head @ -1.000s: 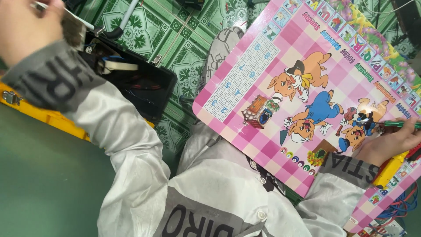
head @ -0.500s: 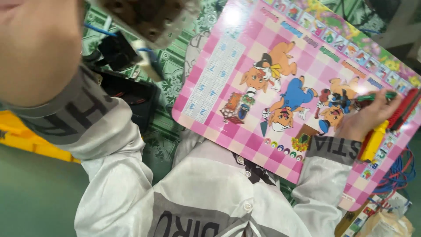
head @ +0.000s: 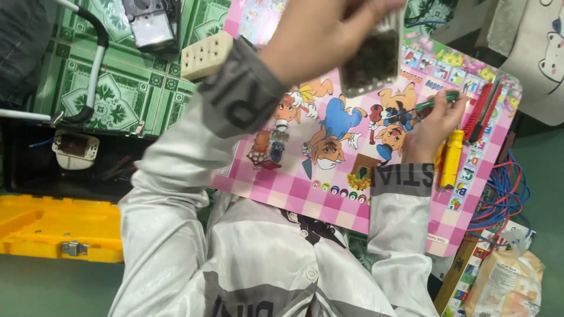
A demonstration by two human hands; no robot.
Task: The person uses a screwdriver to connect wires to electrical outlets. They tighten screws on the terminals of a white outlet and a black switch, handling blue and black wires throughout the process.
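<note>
In the head view, the left hand is raised close to the camera, its fingers closed around the top of a small clear box filled with dark little parts; the box hangs just below the fingers, above a pink checked cartoon board that lies across the person's lap. The right hand rests on that board, well apart from the left, fingers pinched on a green-handled screwdriver that points away toward the left hand. Just beside the right hand, on its outer side, lie a yellow tool and a red tool, both on the board. Beyond these, off the board's edge, blue and red wires are coiled. Behind the left forearm sits a cream socket block on a green patterned mat. Farther out on the left hand's side, an open black and yellow toolbox stands on the floor.
</note>
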